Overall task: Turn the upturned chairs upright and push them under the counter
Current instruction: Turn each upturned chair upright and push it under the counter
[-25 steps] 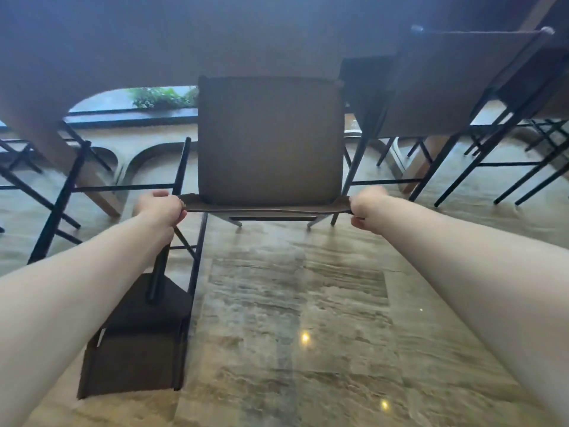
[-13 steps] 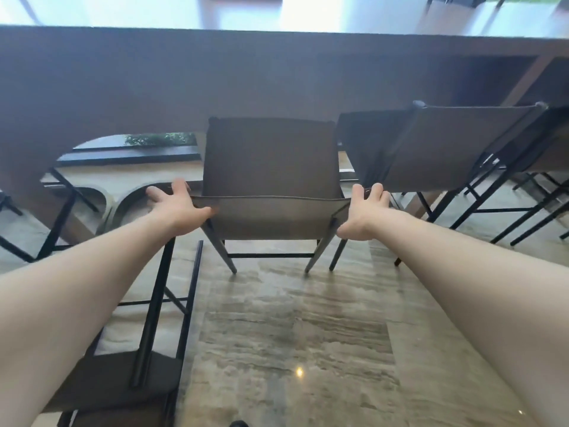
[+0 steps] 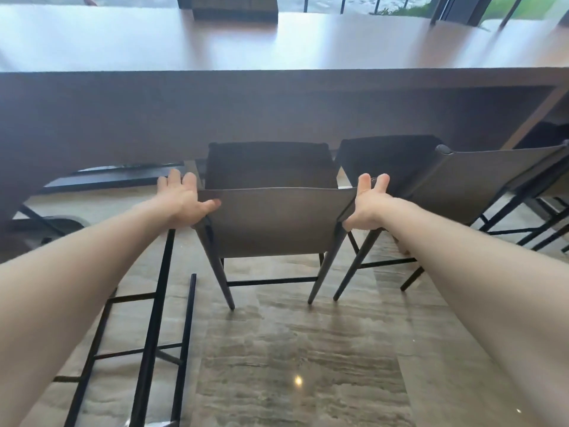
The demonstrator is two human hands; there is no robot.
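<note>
A brown chair (image 3: 274, 223) stands upright on its four legs in the middle, its seat reaching under the wooden counter (image 3: 277, 41). My left hand (image 3: 181, 195) rests flat against the backrest's top left corner, fingers spread, thumb on the near face. My right hand (image 3: 368, 201) presses the top right corner the same way, fingers apart. Neither hand is closed around the frame. At lower left, the black legs of an upturned chair (image 3: 154, 318) stick up toward me; its seat is out of view.
A second upright chair (image 3: 462, 186) stands close on the right, tucked under the counter, with more black chair legs (image 3: 535, 223) beyond it. The floor (image 3: 292, 365) is glossy marble. A dark ledge (image 3: 117, 177) shows under the counter at left.
My hands went from gripping the backrest corners to flat, open palms on them. The chair now sits farther under the counter, and my view has risen above the countertop.
</note>
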